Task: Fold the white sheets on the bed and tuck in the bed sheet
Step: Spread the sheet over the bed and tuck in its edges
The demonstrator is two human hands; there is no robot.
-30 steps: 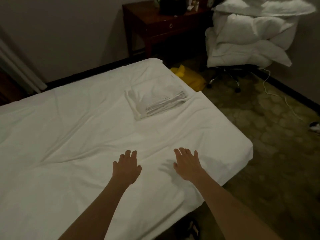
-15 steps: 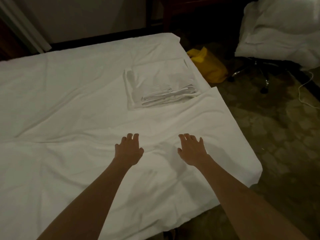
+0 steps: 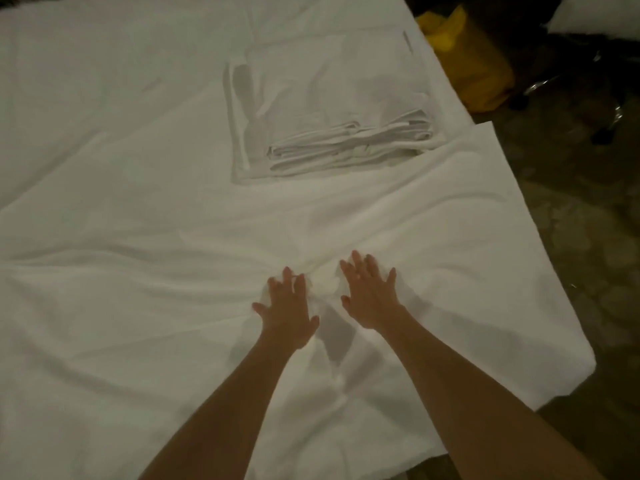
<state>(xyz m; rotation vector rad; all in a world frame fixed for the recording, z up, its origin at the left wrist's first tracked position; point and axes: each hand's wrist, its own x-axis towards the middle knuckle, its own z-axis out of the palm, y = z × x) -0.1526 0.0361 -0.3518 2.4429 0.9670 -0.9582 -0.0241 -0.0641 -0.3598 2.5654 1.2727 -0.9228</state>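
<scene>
A white bed sheet (image 3: 121, 306) covers the bed, with long wrinkles running across its middle. My left hand (image 3: 285, 311) and my right hand (image 3: 370, 296) lie side by side, palms down, fingers spread, pressing the sheet near the middle of the view. Cloth bunches into a small ridge between the two hands. Beyond them, toward the bed's far right edge, lies a stack of folded white sheets (image 3: 332, 109), its layered edges facing me.
A yellow bag (image 3: 464, 53) stands on the patterned carpet beside the bed's right edge. Behind it are chair wheels (image 3: 602, 133) and a corner of white bedding (image 3: 595, 15). The sheet's near right corner (image 3: 571, 362) overhangs the mattress.
Both hands have moved forward and closer together and now press the sheet, bunching cloth between them. The view has tilted down and drawn nearer to the bed.
</scene>
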